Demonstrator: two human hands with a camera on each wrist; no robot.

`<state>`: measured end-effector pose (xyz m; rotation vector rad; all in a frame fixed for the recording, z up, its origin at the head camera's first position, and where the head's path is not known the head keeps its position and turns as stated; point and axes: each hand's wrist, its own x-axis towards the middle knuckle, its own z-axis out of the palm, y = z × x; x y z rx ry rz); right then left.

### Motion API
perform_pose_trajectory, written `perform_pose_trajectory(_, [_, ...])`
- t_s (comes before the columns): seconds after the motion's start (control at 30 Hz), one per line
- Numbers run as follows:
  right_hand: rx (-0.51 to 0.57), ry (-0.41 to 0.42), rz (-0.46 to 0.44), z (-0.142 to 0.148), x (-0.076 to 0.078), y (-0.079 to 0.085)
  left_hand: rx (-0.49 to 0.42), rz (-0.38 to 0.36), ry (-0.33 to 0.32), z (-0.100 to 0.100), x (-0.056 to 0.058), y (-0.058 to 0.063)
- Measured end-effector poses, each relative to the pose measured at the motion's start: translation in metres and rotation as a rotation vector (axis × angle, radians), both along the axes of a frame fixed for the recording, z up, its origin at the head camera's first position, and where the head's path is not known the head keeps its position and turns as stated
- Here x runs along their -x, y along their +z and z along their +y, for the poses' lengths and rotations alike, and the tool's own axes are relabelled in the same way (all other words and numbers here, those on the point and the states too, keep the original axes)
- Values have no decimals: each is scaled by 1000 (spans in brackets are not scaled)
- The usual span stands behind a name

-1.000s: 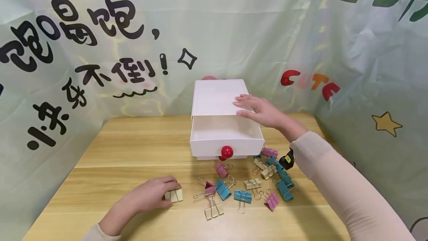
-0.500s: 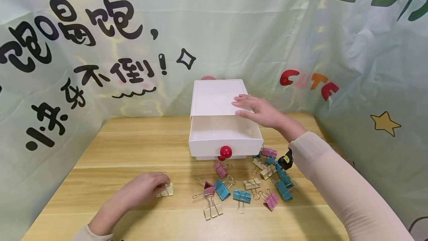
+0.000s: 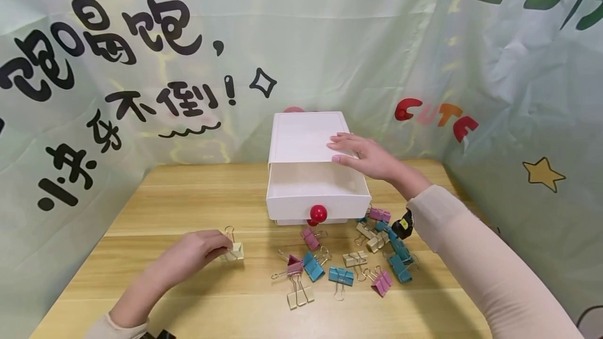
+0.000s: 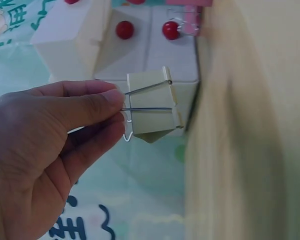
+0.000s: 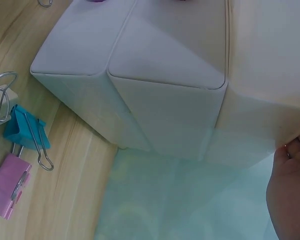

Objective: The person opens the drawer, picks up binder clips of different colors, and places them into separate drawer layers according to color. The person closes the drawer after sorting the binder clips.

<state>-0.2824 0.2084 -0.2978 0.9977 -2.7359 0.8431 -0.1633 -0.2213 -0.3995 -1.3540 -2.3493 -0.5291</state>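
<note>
My left hand pinches a pale yellow binder clip at the left of the table. In the left wrist view, thumb and fingertips hold this binder clip by its wire handles, its yellow body pointing away from the hand. My right hand rests on the top right edge of a white drawer box, fingers extended. The upper drawer is pulled out, with a red knob on its front. Only part of the right hand shows in the right wrist view, against the box's side.
Several pink, blue and pale yellow binder clips lie in front of the box and to its right, among them a blue clip and a pink clip. A printed cloth hangs behind the wooden table.
My left hand has drawn the pale yellow binder clip leftward, then raised it, and the clip's wire handle now points up. The right hand stays on the box.
</note>
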Motion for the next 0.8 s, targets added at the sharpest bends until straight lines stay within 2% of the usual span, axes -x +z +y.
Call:
perform_pose_trajectory(0.37, [-8, 8, -3, 1, 0, 2, -40, 54, 7, -1, 1, 47])
perform_pose_trajectory(0.63, [-25, 15, 8, 1, -1, 5, -80, 121, -60, 7, 5, 82])
perform_pose_trajectory(0.8, [-19, 2, -7, 0, -1, 4, -87, 138, -89, 14, 10, 97])
